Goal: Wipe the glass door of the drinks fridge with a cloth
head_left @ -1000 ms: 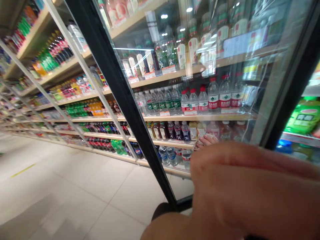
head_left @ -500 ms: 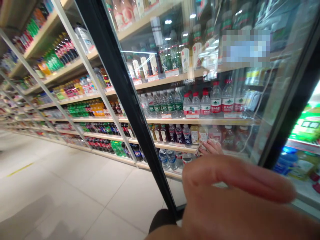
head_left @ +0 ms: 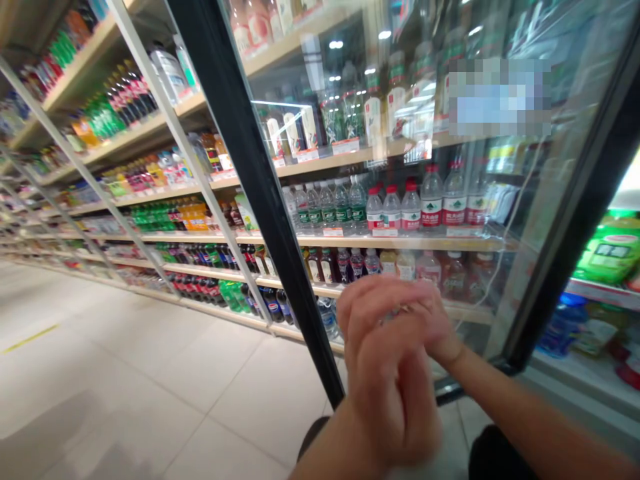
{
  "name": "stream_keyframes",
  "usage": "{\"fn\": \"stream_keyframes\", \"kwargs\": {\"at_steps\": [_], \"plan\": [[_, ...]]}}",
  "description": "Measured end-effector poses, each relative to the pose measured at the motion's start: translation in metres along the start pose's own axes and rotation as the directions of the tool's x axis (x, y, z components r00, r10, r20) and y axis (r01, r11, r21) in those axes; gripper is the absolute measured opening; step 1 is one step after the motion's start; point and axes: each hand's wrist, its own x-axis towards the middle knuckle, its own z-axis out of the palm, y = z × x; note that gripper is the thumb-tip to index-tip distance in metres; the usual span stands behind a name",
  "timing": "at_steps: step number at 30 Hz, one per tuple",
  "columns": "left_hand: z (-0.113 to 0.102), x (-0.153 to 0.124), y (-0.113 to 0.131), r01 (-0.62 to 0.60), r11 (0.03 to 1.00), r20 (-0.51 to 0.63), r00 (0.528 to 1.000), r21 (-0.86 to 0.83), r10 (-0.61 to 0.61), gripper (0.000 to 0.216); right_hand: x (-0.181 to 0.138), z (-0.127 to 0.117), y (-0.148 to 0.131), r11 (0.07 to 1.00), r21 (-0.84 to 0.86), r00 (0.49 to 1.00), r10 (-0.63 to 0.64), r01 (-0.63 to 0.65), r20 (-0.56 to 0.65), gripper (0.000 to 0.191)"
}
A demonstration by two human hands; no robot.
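Observation:
My left hand [head_left: 383, 373] rises from the bottom, close to the camera and blurred, with its fingers curled in. Just beyond it is my right hand [head_left: 435, 317], its forearm coming in from the lower right. Its fingers are bent and partly hidden behind the left hand. The two hands overlap in view. A small patterned bit of something [head_left: 399, 311] shows between them, too blurred to name. Both hands are in front of the glass door [head_left: 330, 173] of a cooler, with its black frame [head_left: 260, 180] slanting down on the left. Touching cannot be made out.
Shelves behind the glass hold water bottles [head_left: 455, 193] and dark drink bottles [head_left: 345, 263]. Long drink shelves [head_left: 150, 233] run away to the left above a tiled floor [head_left: 165, 380]. On the right, the cooler interior shows a green container [head_left: 610, 247] and a blue bottle [head_left: 565, 327].
My left hand has pulled back left and upright, its fingers now curled in. The right hand has come nearer and lower, so its forearm shows. The view has shifted slightly.

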Motion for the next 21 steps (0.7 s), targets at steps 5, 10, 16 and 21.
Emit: {"fn": "stream_keyframes", "kwargs": {"at_steps": [5,10,16,21], "plan": [[0.045,0.009,-0.064,-0.147,0.827,0.032,0.987,0.542,0.155,0.054,0.063,-0.02,0.002,0.973,-0.056,0.972,-0.225,0.222,-0.063,0.038],[0.062,0.006,-0.098,-0.15,0.702,0.077,0.988,0.696,0.134,0.067,0.102,-0.026,-0.005,0.988,-0.009,0.959,-0.15,0.153,-0.242,0.028],[0.066,0.003,-0.103,-0.143,0.686,0.07,0.989,0.713,0.134,0.071,0.084,-0.014,-0.01,0.978,-0.036,0.971,-0.21,0.207,-0.117,0.021],[0.067,0.003,-0.106,-0.132,0.703,0.052,0.99,0.699,0.134,0.07,0.119,-0.02,-0.009,0.993,-0.052,0.926,-0.121,0.11,-0.359,0.053]]}}
